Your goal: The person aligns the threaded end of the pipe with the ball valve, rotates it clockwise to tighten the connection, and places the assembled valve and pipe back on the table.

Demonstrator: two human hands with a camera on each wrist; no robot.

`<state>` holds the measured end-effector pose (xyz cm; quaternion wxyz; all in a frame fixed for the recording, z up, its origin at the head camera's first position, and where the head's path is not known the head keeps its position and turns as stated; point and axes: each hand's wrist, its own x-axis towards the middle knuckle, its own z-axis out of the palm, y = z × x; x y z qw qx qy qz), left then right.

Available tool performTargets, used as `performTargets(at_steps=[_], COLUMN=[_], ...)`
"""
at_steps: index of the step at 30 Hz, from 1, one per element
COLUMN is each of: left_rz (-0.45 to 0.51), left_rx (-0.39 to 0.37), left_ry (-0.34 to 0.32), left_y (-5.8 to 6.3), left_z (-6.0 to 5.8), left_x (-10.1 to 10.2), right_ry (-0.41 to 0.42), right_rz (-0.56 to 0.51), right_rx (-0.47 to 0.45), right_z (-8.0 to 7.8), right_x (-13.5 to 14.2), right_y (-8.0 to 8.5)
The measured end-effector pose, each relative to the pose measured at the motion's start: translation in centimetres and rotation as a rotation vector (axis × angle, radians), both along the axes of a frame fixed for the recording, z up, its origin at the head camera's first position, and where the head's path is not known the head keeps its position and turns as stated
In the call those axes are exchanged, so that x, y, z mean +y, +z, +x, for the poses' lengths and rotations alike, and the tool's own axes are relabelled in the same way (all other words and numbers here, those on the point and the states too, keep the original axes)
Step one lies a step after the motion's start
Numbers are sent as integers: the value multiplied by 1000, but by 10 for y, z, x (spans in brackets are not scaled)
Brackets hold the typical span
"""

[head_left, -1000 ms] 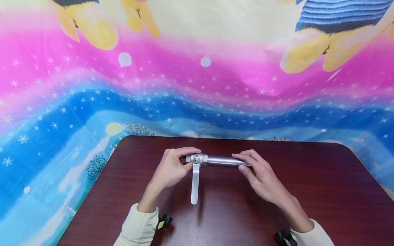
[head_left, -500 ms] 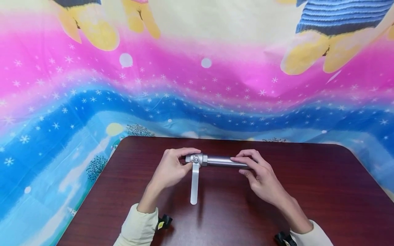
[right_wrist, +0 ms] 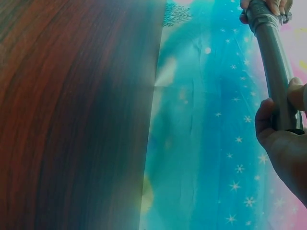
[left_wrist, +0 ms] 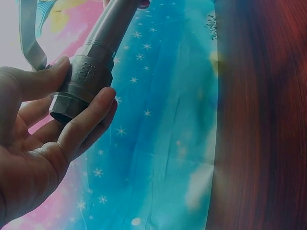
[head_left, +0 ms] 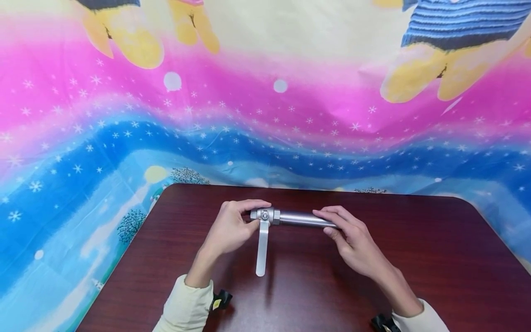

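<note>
A metal ball valve with a flat lever handle is joined to a smooth steel pipe. My left hand grips the valve body between thumb and fingers, with the lever pointing toward me. In the left wrist view, raised lettering shows on the valve body, and its hex end faces the palm. My right hand pinches the pipe near its far right end, thumb below and fingers on top. Valve and pipe are held level above the table, their shadow falling on the wood.
Beneath the hands is a dark reddish-brown wooden table with rounded back corners. A printed cloth in pink and blue with snowflakes hangs behind and beside it. Black wrist-worn devices sit at the cream sleeves.
My right hand's fingers have shifted slightly on the pipe, lifting and resettling round it. The left hand keeps its hold on the valve, and the lever's direction stays nearly the same.
</note>
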<state>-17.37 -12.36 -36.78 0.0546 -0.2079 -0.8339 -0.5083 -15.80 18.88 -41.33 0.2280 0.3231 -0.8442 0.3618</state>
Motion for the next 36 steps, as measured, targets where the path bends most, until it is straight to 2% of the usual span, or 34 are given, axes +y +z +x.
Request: performTargets(at_steps=[7, 12, 16, 23, 36], left_rz=[-17, -32, -27, -26, -25], left_rx=[12, 16, 7, 18, 31], left_ry=[4, 18, 16, 6, 6], left_y=[0, -1, 0, 0, 0], left_z=[0, 0, 0, 0, 0], left_x=[1, 0, 0, 1, 0], right_ry=[-31, -42, -21, -23, -12], right_rz=[28, 33, -18, -38, -23], right_rx=[-67, -29, 3, -27, -24], right_z=[4, 4, 3, 3, 3], right_x=[-3, -7, -8, -5, -4], right_y=[1, -3, -2, 2, 3])
